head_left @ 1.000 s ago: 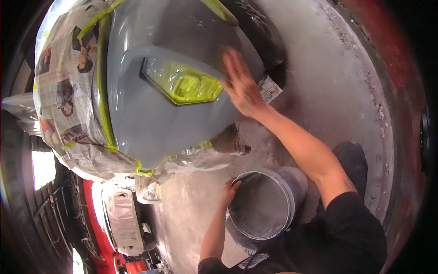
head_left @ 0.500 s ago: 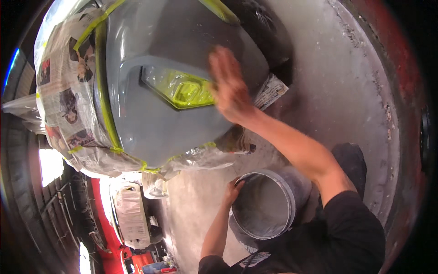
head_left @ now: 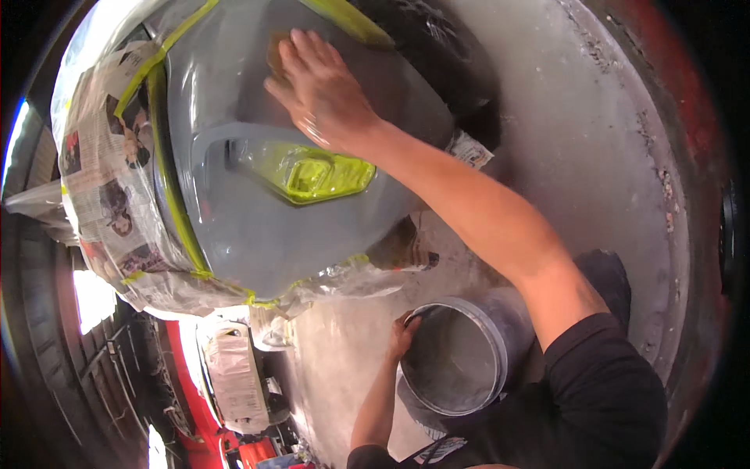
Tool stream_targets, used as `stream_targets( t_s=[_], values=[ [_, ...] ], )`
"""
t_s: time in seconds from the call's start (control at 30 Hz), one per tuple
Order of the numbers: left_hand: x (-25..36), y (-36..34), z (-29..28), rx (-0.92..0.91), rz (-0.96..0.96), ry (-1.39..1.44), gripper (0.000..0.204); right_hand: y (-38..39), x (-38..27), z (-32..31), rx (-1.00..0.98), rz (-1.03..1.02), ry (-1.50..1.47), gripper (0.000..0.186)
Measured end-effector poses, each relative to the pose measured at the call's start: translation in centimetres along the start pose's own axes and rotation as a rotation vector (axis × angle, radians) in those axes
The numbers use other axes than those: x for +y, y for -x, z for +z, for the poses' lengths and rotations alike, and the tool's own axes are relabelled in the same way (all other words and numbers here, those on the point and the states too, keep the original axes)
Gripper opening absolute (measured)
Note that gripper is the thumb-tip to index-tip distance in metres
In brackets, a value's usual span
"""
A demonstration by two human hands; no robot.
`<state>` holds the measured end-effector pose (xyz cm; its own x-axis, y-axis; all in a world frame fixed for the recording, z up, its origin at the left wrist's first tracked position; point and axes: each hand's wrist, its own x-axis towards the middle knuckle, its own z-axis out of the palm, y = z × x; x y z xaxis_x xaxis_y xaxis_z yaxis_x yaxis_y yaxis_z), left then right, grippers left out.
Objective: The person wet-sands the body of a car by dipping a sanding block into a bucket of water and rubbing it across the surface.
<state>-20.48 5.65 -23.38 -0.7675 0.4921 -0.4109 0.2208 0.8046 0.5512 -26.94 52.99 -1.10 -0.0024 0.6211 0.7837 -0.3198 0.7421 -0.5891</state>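
My right hand [head_left: 324, 98] lies along the wet grey car panel [head_left: 250, 211], above the taped headlight. Its fingers press a brown piece of sandpaper [head_left: 276, 51] to the surface; only an edge of the sheet shows past the fingers. The headlight [head_left: 324, 176] is covered with clear film and yellow-green tape. Low in the view, my left hand [head_left: 401, 334] grips the rim of a grey bucket [head_left: 502, 344], which tilts toward me. Grayish liquid seems to stand inside it.
Newspaper and plastic sheeting [head_left: 109, 180] mask the car's left side, edged with yellow-green tape [head_left: 176, 211]. A dark tyre [head_left: 437, 47] sits beyond the panel. Another paper-masked vehicle [head_left: 234, 375] stands at lower left. Concrete floor [head_left: 562, 148] stretches to the right.
My right hand has moved up and left across the panel, from beside the headlight to above it. The sandpaper edge now shows. My left hand stays on the bucket rim.
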Motion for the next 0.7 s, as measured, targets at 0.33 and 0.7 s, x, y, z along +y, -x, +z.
stream_targets(
  t_s=[0.33,0.7],
  values=[
    [1.8,1.1,0.0,0.045,-0.115,-0.064,0.046,-1.9,0.3,1.4,0.075,0.104,-0.011,0.06],
    [-1.5,0.0,0.1,-0.027,-0.161,-0.015,0.049,2.9,2.7,-0.5,-0.026,0.114,0.039,0.058]
  ],
)
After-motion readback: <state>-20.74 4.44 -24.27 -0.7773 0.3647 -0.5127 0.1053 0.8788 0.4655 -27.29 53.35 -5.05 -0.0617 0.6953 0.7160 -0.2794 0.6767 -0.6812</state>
